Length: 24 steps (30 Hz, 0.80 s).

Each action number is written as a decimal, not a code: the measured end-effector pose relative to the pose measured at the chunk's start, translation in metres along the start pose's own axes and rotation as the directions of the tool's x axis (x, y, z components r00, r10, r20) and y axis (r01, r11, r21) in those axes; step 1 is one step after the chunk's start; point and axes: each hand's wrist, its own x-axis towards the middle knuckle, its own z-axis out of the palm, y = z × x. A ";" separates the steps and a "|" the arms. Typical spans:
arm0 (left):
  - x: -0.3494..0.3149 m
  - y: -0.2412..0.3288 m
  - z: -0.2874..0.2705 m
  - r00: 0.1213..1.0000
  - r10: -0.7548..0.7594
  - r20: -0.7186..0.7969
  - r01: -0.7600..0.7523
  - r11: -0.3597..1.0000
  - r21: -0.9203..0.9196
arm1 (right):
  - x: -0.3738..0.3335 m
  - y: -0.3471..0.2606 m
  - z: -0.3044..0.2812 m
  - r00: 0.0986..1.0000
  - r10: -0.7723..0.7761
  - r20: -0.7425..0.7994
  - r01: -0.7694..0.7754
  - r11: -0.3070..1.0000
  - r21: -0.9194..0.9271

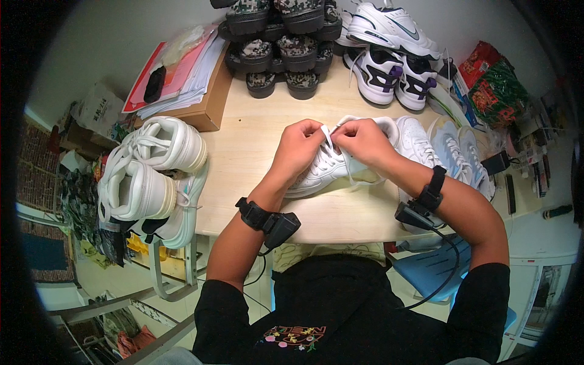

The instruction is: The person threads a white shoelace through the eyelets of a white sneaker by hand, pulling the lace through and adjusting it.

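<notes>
A white lace-up sneaker (317, 176) rests on the table in front of me, its toe pointing to the near left. My left hand (299, 145) is closed in a pinch at the top of the lacing, on a white shoelace (326, 139). Close beside it, my right hand (363, 141) also pinches the white lace above the shoe's opening. Both hands partly hide the tongue and collar. Just right of them stands another white sneaker (415, 141), with pale blue-and-white sneakers (449, 149) farther right.
White sneakers (152, 176) are stacked at the table's left edge. Behind are papers on a cardboard box (210, 100), piled camouflage shoes (298, 55), and white sneakers with dark trim (377, 76). Red-green packages (496, 85) lie far right. A blue chair (432, 267) stands below the table.
</notes>
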 end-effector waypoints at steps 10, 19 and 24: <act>-0.002 0.004 0.001 1.000 0.013 -0.005 -0.012 0.995 0.095 | 0.002 -0.001 0.003 0.996 0.047 -0.079 -0.056 0.991 -0.124; 0.000 -0.002 -0.001 1.000 0.011 -0.024 -0.010 0.999 0.031 | -0.002 -0.004 0.000 0.999 -0.035 -0.013 0.035 0.998 -0.048; 0.000 -0.005 -0.001 0.999 0.043 -0.018 -0.041 0.995 0.094 | -0.001 0.000 0.002 0.999 -0.019 -0.036 0.022 0.996 0.089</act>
